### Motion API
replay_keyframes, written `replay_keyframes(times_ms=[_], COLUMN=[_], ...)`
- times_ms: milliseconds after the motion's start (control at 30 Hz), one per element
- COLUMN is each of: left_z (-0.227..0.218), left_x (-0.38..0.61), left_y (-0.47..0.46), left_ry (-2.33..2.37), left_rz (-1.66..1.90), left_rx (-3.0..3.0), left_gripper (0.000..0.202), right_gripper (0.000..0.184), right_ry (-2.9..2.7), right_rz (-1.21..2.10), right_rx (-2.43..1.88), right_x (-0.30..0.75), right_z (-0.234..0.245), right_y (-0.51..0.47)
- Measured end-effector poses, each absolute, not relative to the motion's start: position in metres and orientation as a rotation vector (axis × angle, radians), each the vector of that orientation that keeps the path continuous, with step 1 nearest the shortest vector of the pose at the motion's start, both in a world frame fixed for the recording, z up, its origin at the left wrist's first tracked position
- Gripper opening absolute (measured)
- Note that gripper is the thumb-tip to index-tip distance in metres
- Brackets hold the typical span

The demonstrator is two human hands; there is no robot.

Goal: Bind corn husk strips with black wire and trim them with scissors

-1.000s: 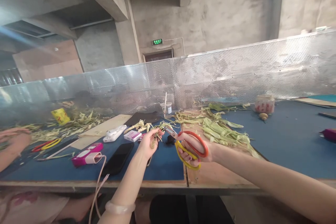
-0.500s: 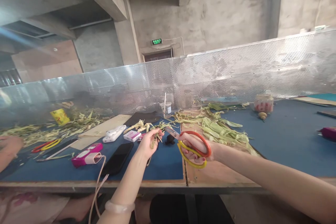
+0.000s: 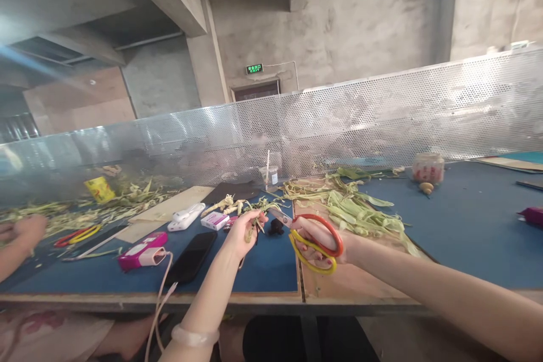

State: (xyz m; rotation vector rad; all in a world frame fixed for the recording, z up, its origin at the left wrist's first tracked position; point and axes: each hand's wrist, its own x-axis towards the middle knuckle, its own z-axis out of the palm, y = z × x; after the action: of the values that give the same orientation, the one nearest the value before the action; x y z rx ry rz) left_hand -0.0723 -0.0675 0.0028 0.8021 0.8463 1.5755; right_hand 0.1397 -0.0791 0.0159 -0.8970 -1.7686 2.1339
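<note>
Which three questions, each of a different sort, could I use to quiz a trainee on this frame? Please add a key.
1. What does each of the person's own hands hold?
2. True or false: in the picture, the clear cup with a straw stands to the left of the jar.
3. Fill in the missing word: a pale ____ circles the left forearm.

Key
1. The left hand holds greenish strands; the right hand holds scissors with one red and one yellow handle.
2. True.
3. Bangle.
</note>
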Motion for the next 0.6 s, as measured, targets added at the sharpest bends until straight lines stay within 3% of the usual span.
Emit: replay_keyframes(times_ms=[600], left_z=[0.0020], left_x=[-0.0689], left_y=[-0.0684], left_ry=[0.883], left_rz=[1.526], left_rx=[0.848], left_gripper=[0.008], right_gripper=[0.043], right_ry=[-1.689], right_rz=[2.252], right_rx=[-0.856], right_x=[0.1294], right_z=[0.0107], right_y=[-0.0749])
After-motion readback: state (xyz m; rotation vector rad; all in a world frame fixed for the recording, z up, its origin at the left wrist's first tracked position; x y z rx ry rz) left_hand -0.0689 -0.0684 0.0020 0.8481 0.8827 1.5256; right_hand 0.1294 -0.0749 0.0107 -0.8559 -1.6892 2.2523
